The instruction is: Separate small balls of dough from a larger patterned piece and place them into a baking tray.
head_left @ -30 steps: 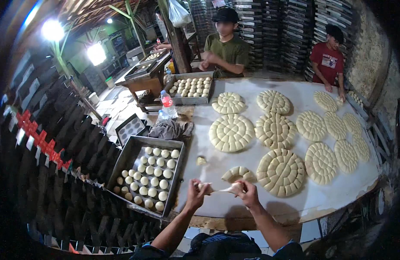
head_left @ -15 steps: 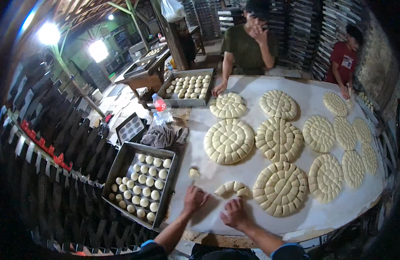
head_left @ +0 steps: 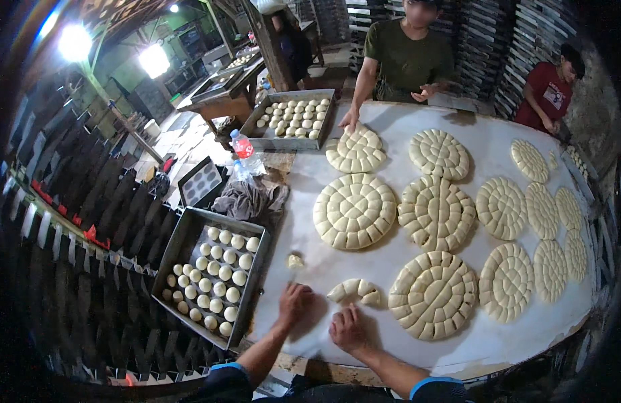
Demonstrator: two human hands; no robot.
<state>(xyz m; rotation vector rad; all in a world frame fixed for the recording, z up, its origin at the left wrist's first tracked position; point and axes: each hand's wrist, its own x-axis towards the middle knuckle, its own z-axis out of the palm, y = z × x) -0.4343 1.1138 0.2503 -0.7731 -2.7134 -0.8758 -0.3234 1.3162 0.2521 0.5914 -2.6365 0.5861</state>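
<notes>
My left hand rests on the pale tabletop with its fingers curled down. A short way to its right, my right hand is also curled against the surface. Whatever lies beneath either palm is hidden. Just beyond my right hand is a curved strip of cut dough. A small dough lump sits past my left hand. Right of the strip lies a large round of dough cut into segments. On my left, a metal tray holds rows of smooth dough balls.
Several more cut dough rounds cover the table's middle and right. Beyond the near tray are a grey cloth, a plastic bottle and a second ball tray. A person in green stands opposite; another in red is far right.
The fingers of both my hands have drawn in from a more spread pose. Opposite, the person's raised hand has come down from the face, and their other hand now touches a dough round.
</notes>
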